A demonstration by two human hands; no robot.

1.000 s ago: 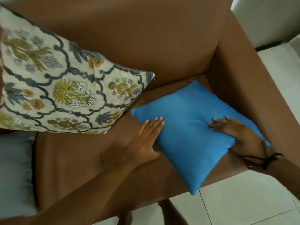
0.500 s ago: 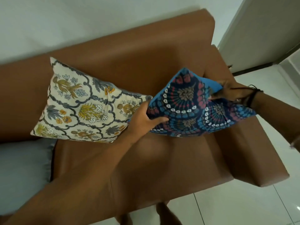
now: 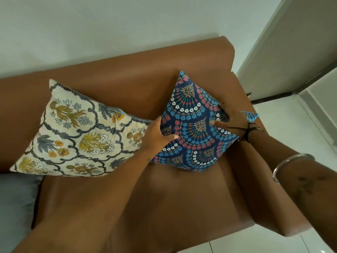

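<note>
A dark blue patterned cushion (image 3: 193, 132) stands on one corner against the back of a brown sofa (image 3: 127, 73), near the right armrest. My left hand (image 3: 156, 137) grips its left edge, thumb across the front. My right hand (image 3: 231, 119) holds the right corner, fingers pressed into the fabric; one tip of the cushion pokes out behind my wrist. To the left, a cream floral cushion (image 3: 78, 132) leans on the backrest and touches the blue one's left edge behind my left hand.
A grey cushion or cover (image 3: 16, 201) lies on the seat at the far left. The sofa's right armrest (image 3: 255, 189) runs under my right forearm. White floor tiles (image 3: 291, 125) and a door or panel (image 3: 291, 52) are at the right.
The blue cushion lay flat, plain side up, on the seat; both hands lifted and turned it. It now stands patterned side out against the backrest, higher than half a second ago.
</note>
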